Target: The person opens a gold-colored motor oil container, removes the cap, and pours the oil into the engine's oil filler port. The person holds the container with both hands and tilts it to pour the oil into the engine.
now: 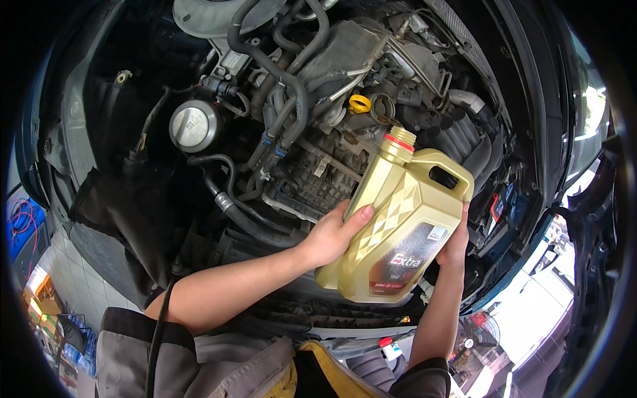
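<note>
Over the engine bay I hold a gold plastic motor oil jug [371,245] between both hands, tilted with its neck pointing away from me. My left hand [335,232] presses against its left side, thumb on the front. My right hand [455,242] grips the right side below the handle, its fingers mostly hidden behind the jug. The uncapped mouth [402,136], with a red ring under its threads, is close to the round oil filler opening [383,108]. Something brownish shows between them, too small to make out surely. A yellow cap or handle [359,104] sits left of the opening.
Black hoses [292,119] run across the engine, left of the jug. A silver round canister [194,126] stands farther left. A black cable [159,325] hangs over my left arm. Beyond the car are a fan [478,338] at lower right and boxes [43,298] at lower left.
</note>
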`<state>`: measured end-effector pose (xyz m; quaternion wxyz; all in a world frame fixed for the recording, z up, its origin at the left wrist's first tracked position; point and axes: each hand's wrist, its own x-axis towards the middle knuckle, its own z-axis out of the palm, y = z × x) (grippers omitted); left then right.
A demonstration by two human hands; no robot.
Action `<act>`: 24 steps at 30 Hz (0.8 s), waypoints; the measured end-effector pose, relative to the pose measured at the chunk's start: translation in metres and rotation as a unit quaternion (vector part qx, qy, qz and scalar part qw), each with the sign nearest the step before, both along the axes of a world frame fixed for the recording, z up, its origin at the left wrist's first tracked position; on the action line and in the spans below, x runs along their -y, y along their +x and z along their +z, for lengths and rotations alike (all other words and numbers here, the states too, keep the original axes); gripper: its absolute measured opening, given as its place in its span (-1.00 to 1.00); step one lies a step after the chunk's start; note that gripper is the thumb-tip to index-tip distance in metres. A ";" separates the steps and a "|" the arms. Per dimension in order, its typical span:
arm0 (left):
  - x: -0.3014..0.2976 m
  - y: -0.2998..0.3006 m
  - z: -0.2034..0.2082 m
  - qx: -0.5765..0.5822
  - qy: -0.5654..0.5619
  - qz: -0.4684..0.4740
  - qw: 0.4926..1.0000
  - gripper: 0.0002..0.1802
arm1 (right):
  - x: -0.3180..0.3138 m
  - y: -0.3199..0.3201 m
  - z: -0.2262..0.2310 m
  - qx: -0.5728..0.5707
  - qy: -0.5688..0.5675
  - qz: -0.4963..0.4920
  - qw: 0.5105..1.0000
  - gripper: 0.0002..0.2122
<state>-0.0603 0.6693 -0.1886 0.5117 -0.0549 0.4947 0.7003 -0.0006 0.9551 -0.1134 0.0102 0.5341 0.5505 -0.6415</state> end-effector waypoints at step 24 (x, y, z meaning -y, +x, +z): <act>0.001 -0.006 0.001 -0.001 -0.003 -0.013 1.000 0.09 | 0.003 -0.004 0.001 0.003 0.011 -0.002 1.000 -0.32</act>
